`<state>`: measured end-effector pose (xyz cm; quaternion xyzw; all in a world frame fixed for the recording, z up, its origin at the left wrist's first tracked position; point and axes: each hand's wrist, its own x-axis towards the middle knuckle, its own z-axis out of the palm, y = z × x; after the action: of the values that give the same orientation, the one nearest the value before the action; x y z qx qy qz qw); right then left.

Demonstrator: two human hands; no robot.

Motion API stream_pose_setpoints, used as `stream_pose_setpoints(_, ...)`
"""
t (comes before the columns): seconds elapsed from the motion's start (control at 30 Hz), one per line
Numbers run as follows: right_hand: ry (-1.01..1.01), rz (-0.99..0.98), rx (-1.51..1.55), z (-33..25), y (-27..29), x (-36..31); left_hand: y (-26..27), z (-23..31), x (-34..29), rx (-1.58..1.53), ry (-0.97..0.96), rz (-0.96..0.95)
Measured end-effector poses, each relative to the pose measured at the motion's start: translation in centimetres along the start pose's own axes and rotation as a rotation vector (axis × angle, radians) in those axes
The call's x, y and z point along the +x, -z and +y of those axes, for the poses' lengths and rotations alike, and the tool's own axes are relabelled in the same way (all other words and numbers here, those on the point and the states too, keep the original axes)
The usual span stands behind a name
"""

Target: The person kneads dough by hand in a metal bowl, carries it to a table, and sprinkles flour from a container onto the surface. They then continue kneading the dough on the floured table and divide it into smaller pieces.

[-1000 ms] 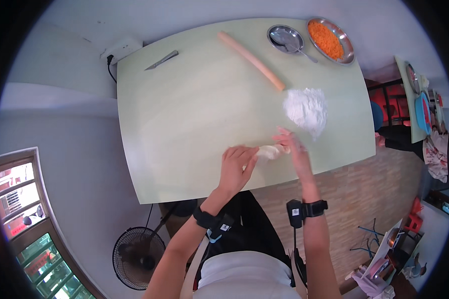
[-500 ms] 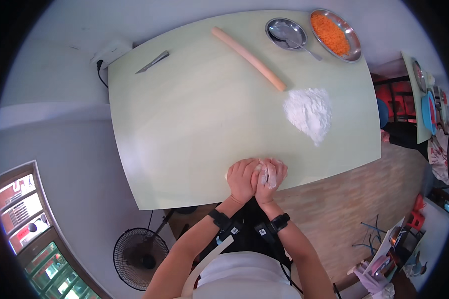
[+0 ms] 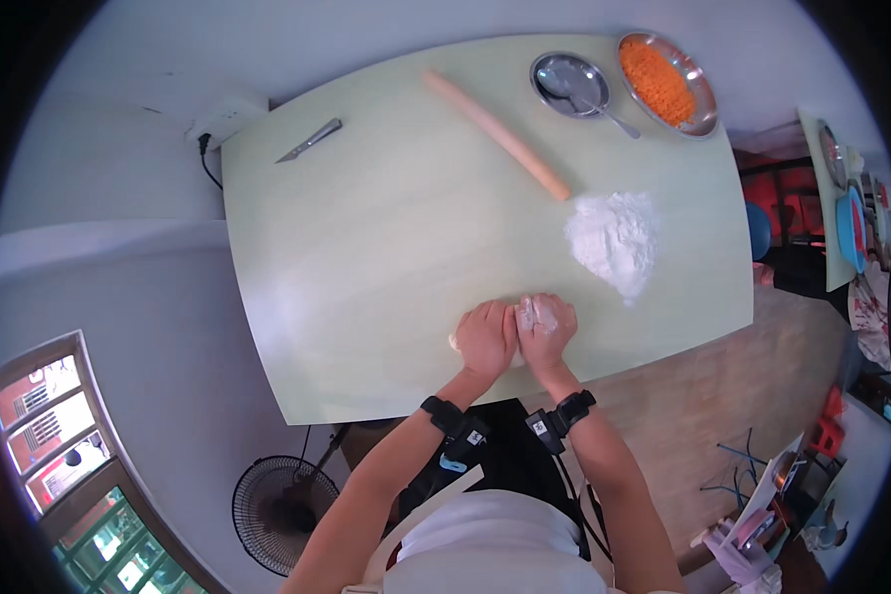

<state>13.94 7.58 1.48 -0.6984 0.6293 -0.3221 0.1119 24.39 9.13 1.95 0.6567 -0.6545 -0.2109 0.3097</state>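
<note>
Pale dough lump (image 3: pixel 453 342), mostly hidden, long axis untellable, lies leftward, person-side of white powdery flour heap (image 3: pixel 614 243); bare left hand (image 3: pixel 487 337), flour-dusted right hand (image 3: pixel 546 329) clamped over dough, right nearer heap.

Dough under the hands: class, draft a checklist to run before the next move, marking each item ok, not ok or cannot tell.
1. Left hand over the dough: ok.
2. Right hand free of flour: not ok, white patches on it.
3. Flour pile on the table, apart from the hands: ok.
4. Knife away from the hands: ok, at far left.
5. Dough's full shape: cannot tell, mostly hidden.
</note>
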Motion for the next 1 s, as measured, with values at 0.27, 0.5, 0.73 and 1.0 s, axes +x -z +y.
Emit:
stream_pose_setpoints(0.27,-0.447,-0.735,0.694,1.6,5.1,4.9,4.3,-1.2,1.0,-0.851,0.78,-0.474)
stream_pose_setpoints(0.5,-0.582,-0.999,0.574,-4.0,12.6,10.5,5.5,1.2,-2.1,-1.109,0.646,-0.468)
stream_pose_setpoints(0.73,-0.679,-0.618,0.542,-1.0,4.0,8.6,3.4,1.0,-3.9,-0.377,0.134,-0.049)
stream_pose_setpoints(1.0,0.023,-0.096,-0.15,-5.0,0.3,0.7,0.8,-0.4,-5.0,0.106,0.103,-0.09)
